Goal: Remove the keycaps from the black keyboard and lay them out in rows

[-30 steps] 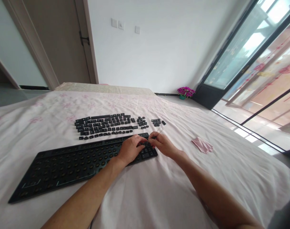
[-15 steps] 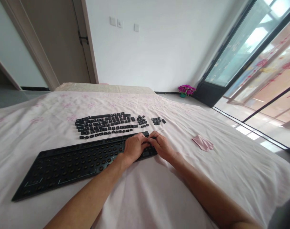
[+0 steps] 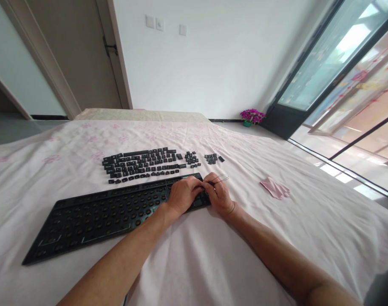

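Note:
A black keyboard (image 3: 107, 216) with its keycaps removed over most of its length lies slanted on the bed. Over its right end, my left hand (image 3: 185, 193) is closed, with thumb and fingertips pinched together; what they hold, if anything, is hidden. My right hand (image 3: 218, 196) meets it fingertip to fingertip and is closed around a wire keycap puller (image 3: 224, 177), whose thin loops stick out to the right. Loose black keycaps (image 3: 143, 163) lie in rows behind the keyboard. Two smaller keycap groups, one in the middle (image 3: 191, 159) and one farther right (image 3: 211, 158), sit beside them.
A pink cloth (image 3: 276, 188) lies on the pale floral bedsheet (image 3: 244, 263) to the right. Beyond the bed are a pot of magenta flowers (image 3: 251, 116), a white wall with switches and a glass door (image 3: 311, 76). A brown door (image 3: 75, 51) stands at the left.
My right hand has shifted slightly right, and the wire loops now point more to the right. My left hand stays over the keyboard's right end. The view has moved a little.

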### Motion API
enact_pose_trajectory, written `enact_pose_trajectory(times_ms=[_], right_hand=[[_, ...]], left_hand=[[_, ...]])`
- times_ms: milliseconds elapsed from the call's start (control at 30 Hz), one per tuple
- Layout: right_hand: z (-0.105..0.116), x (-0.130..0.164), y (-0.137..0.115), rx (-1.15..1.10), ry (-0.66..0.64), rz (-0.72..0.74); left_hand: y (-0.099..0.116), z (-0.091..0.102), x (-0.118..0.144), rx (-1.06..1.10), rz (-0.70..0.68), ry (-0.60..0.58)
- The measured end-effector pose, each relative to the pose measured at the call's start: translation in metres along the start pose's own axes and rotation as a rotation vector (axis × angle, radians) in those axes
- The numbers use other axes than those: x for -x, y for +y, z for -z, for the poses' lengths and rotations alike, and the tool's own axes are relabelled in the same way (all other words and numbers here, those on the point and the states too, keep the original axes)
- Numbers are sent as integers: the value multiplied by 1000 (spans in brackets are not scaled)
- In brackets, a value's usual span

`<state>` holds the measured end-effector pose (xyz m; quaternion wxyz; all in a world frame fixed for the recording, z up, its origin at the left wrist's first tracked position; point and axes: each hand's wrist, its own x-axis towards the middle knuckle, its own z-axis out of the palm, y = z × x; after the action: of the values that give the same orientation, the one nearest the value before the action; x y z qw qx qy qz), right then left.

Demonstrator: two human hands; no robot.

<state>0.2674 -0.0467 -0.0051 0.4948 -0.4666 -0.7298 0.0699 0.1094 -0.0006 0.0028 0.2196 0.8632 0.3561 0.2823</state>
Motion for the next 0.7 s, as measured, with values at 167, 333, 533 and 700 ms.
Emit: enact_pose_trajectory(times_ms=[167,333,533,700], right_hand=[[3,-4,-7,42,-48,19],[16,-13,-12,79,0,-29],[12,-18,-1,137,-113,-216],[5,-17,5,83,-170,-370]], left_hand=[[-7,-3,-3,184,46,35],[-13,-7,-6,437,164,85],[-19,-8,-8,703,198,140],[-22,-10,-7,679,173,168]])
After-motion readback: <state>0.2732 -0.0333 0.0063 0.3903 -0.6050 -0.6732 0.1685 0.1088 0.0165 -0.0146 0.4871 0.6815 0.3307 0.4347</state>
